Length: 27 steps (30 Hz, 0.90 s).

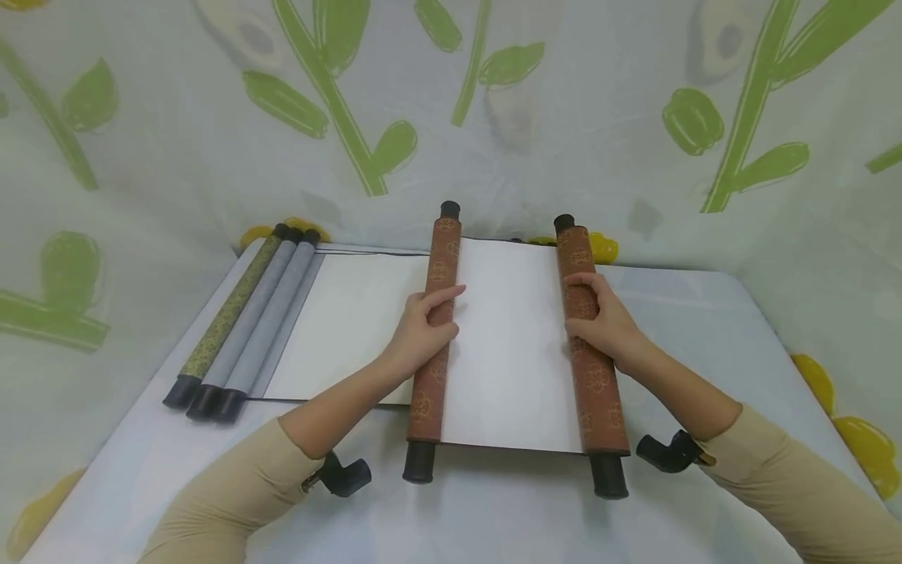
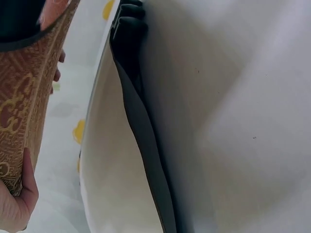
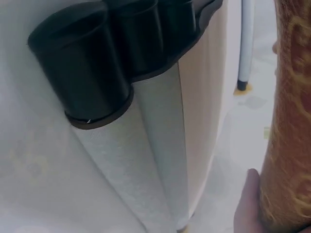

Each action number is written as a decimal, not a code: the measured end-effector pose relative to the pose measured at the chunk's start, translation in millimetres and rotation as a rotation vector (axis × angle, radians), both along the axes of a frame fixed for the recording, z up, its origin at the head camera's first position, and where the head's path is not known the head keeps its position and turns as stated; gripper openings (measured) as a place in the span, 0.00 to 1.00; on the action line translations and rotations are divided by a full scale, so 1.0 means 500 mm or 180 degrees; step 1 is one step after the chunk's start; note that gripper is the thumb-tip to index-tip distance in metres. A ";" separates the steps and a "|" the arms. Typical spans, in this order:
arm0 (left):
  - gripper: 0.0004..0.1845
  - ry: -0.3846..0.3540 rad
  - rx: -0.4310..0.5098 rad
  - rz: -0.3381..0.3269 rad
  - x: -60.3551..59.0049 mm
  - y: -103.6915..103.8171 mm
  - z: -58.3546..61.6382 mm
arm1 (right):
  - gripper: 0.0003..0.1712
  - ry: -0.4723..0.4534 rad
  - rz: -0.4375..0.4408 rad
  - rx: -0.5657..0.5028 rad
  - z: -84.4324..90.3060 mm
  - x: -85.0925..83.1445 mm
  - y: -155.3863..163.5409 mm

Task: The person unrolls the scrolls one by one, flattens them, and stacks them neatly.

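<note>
A partly unrolled scroll shows blank white paper (image 1: 510, 352) between two red-brown rolls with gold patterning and black end knobs. My left hand (image 1: 421, 333) grips the left roll (image 1: 427, 392) near its middle, thumb and forefinger around it. On the other side my right hand (image 1: 611, 327) holds the right roll (image 1: 597, 384) the same way. In the left wrist view the patterned roll (image 2: 19, 107) fills the upper left, with part of a hand (image 2: 17, 204) below. The right wrist view shows a thumb (image 3: 250, 204) against the patterned roll (image 3: 294, 121).
At the table's left lie a green-gold roll (image 1: 232, 305) and two grey rolls (image 1: 271, 313) with black ends. A pale sheet (image 1: 345, 337) extends from them toward the left red-brown roll, which hides part of it. A patterned cloth (image 1: 564, 141) hangs behind the table (image 1: 690, 329).
</note>
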<state>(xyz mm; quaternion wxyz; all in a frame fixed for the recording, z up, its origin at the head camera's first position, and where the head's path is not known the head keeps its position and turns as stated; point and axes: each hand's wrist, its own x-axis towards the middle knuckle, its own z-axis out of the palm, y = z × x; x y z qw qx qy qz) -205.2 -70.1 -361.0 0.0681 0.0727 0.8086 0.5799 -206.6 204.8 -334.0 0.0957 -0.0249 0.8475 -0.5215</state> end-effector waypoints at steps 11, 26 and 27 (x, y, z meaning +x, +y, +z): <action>0.37 0.0006 -0.0094 0.0070 -0.007 -0.020 -0.020 | 0.53 0.0179 -0.0055 -0.0014 -0.034 0.000 -0.001; 0.34 0.0062 -0.0368 0.0039 -0.003 -0.049 -0.018 | 0.51 0.0073 0.0178 0.0211 -0.021 0.003 0.012; 0.33 0.0057 -0.0349 0.0038 -0.003 -0.051 -0.019 | 0.50 0.0038 0.0158 0.0211 -0.022 0.003 0.014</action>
